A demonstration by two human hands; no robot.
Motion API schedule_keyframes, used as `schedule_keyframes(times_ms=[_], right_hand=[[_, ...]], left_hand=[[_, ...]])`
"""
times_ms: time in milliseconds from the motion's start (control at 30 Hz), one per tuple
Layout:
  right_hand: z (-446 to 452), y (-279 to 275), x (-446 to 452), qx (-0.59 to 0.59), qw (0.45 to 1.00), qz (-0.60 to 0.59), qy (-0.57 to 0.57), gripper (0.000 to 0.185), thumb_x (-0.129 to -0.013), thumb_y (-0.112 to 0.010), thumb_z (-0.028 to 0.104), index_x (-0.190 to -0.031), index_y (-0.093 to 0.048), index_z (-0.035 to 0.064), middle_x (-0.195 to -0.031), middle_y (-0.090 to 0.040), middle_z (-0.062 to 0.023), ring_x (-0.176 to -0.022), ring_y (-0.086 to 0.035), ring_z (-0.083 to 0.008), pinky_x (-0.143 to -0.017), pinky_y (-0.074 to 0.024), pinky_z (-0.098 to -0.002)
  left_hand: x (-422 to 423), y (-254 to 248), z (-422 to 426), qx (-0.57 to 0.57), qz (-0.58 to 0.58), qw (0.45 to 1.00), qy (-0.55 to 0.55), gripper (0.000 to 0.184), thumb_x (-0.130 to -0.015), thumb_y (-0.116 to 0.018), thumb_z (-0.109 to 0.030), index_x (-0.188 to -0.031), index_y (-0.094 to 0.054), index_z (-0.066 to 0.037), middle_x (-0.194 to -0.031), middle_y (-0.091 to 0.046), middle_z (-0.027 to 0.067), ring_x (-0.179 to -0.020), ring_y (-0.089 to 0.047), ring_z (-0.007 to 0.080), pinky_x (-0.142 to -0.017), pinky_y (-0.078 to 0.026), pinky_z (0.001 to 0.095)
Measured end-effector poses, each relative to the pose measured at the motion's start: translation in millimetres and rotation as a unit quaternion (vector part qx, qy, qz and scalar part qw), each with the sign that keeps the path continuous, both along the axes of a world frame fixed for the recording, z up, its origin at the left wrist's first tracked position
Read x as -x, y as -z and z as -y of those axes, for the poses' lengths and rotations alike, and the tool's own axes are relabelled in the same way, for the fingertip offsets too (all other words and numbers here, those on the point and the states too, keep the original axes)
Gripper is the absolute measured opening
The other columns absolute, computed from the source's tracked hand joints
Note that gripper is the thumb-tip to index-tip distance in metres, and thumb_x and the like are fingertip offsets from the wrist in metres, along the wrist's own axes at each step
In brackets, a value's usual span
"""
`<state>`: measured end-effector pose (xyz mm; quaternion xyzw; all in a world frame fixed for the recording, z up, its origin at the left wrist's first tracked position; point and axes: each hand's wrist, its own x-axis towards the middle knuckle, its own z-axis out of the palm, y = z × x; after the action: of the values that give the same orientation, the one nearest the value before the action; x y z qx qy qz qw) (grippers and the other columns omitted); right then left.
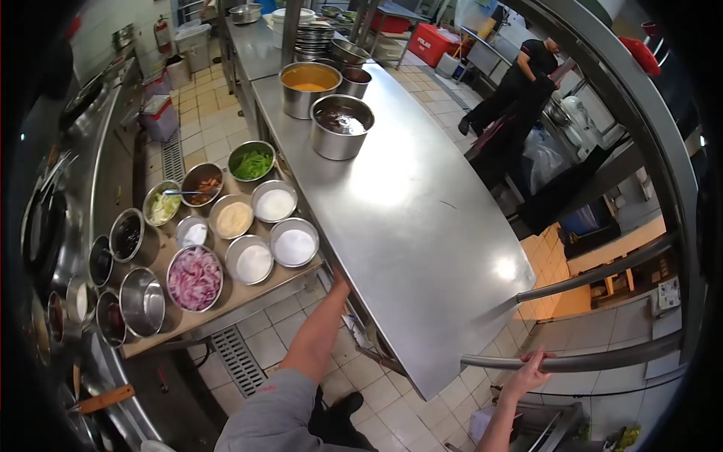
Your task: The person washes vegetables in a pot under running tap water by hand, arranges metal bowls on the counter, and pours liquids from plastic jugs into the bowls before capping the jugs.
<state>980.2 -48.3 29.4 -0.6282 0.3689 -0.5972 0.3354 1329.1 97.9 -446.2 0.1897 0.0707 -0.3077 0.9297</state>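
My left hand (pixel 341 284) reaches to the near left edge of the steel table (pixel 422 248), and its fingers are hidden at or under that edge. On the lower right, my right hand (pixel 533 369) rests with its fingers over a metal rail (pixel 602 360) that runs off the table's corner. To the left of my left arm, a board (pixel 248 297) holds several metal bowls, among them one with sliced red onion (pixel 195 279) and one with white powder (pixel 294 242).
Pots of dark liquid (pixel 343 124) and orange liquid (pixel 309 87) stand on the table's far part. A co-worker (pixel 527 71) in dark clothes stands at the upper right. A wok counter (pixel 98 173) runs along the left. A drain grate (pixel 238 360) lies in the tiled floor.
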Motion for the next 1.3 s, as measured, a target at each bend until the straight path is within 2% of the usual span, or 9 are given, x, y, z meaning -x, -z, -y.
schedule_keyframes(times_ms=[567, 600, 633, 667, 700, 900, 1133, 1200, 1300], right_hand=[[14.6, 18.4, 15.0, 0.031, 0.998, -0.051, 0.014, 0.015, -0.096, -0.057, 0.007, -0.086, -0.049, 0.0003, -0.063, -0.048, -0.0046, -0.056, -0.044, -0.0112, -0.052, -0.0384, -0.0269], [16.0, 19.9, 13.7, 0.03, 0.999, -0.042, 0.017, 0.015, -0.096, -0.057, 0.008, -0.086, -0.048, 0.0004, -0.062, -0.048, -0.0045, -0.056, -0.044, -0.0112, -0.052, -0.0383, -0.0269], [15.0, 21.0, 12.9, 0.027, 0.999, -0.034, 0.02, 0.016, -0.096, -0.057, 0.008, -0.085, -0.048, 0.0006, -0.062, -0.048, -0.0044, -0.056, -0.044, -0.0112, -0.052, -0.0382, -0.027], [12.1, 19.3, 9.1, 0.024, 0.999, -0.031, 0.009, 0.016, -0.096, -0.057, 0.008, -0.085, -0.048, 0.0009, -0.062, -0.048, -0.0044, -0.056, -0.044, -0.0114, -0.052, -0.0381, -0.027], [8.7, 15.5, 4.7, 0.02, 0.999, -0.026, -0.001, 0.016, -0.096, -0.057, 0.008, -0.085, -0.048, 0.0012, -0.062, -0.048, -0.0044, -0.056, -0.043, -0.0116, -0.052, -0.0379, -0.0269], [17.1, 20.2, 27.9, -0.054, 0.988, -0.041, -0.14, 0.033, -0.095, -0.06, 0.006, -0.117, -0.039, -0.005, -0.097, -0.057, -0.0126, -0.083, -0.054, -0.0141, -0.073, -0.047, -0.0287], [-17.0, 67.8, 104.1, 0.023, 0.959, -0.128, -0.25, 0.054, -0.094, -0.057, 0.003, -0.14, -0.032, -0.0034, -0.129, -0.044, -0.0141, -0.112, -0.047, -0.0205, -0.094, -0.0423, -0.0321], [-35.4, 107.4, 142.3, 0.016, 0.913, -0.191, -0.361, 0.053, -0.092, -0.061, 0.006, -0.139, -0.037, -0.0009, -0.123, -0.049, -0.0109, -0.106, -0.05, -0.0194, -0.09, -0.0435, -0.0316], [-90.7, 106.6, 141.2, -0.021, 0.666, -0.305, -0.68, 0.051, -0.089, -0.067, 0.016, -0.134, -0.047, 0.0031, -0.103, -0.056, -0.009, -0.084, -0.056, -0.0182, -0.074, -0.0472, -0.0327]], left_hand=[[29.1, -27.0, 1.8, -0.141, -0.046, 0.97, -0.194, 0.038, -0.096, -0.048, -0.031, -0.117, -0.059, -0.001, -0.131, -0.05, 0.0192, -0.113, -0.052, 0.0363, -0.092, -0.047, 0.0456], [40.8, -29.5, -2.4, -0.233, -0.023, 0.941, -0.244, 0.038, -0.095, -0.049, -0.03, -0.117, -0.059, -0.001, -0.132, -0.049, 0.0196, -0.114, -0.052, 0.0365, -0.092, -0.047, 0.0456], [59.1, -60.3, -22.1, -0.553, 0.181, 0.804, -0.122, 0.036, -0.087, -0.059, -0.026, -0.112, -0.061, 0.0, -0.128, -0.048, 0.0198, -0.113, -0.049, 0.0382, -0.091, -0.046, 0.0461], [75.9, -98.5, -41.6, -0.777, 0.346, 0.525, 0.028, 0.037, -0.078, -0.069, -0.021, -0.108, -0.063, 0.001, -0.124, -0.047, 0.0199, -0.112, -0.047, 0.0398, -0.09, -0.045, 0.0465], [98.5, -99.8, -54.1, -0.792, 0.407, 0.455, -0.006, 0.04, -0.065, -0.076, -0.016, -0.099, -0.065, 0.002, -0.111, -0.048, 0.0194, -0.106, -0.045, 0.0408, -0.088, -0.045, 0.0478], [247.4, -157.6, -141.3, -0.801, 0.309, 0.513, 0.014, 0.03, -0.068, -0.073, -0.017, -0.09, -0.066, 0.0, -0.108, -0.053, 0.015, -0.105, -0.048, 0.0366, -0.088, -0.043, 0.0467], [474.5, -230.4, -225.8, -0.868, 0.231, 0.432, -0.078, 0.03, -0.066, -0.072, -0.018, -0.089, -0.064, 0.001, -0.106, -0.054, 0.0158, -0.105, -0.048, 0.0355, -0.086, -0.041, 0.048], [536.3, -265.8, -227.6, -0.886, 0.191, 0.411, -0.096, 0.03, -0.065, -0.072, -0.017, -0.088, -0.064, 0.001, -0.107, -0.053, 0.0164, -0.105, -0.048, 0.0361, -0.087, -0.04, 0.0474], [604.6, -304.2, -226.5, -0.897, 0.142, 0.401, -0.117, 0.03, -0.065, -0.073, -0.016, -0.087, -0.064, 0.001, -0.107, -0.054, 0.0165, -0.104, -0.049, 0.0364, -0.088, -0.04, 0.0469]])
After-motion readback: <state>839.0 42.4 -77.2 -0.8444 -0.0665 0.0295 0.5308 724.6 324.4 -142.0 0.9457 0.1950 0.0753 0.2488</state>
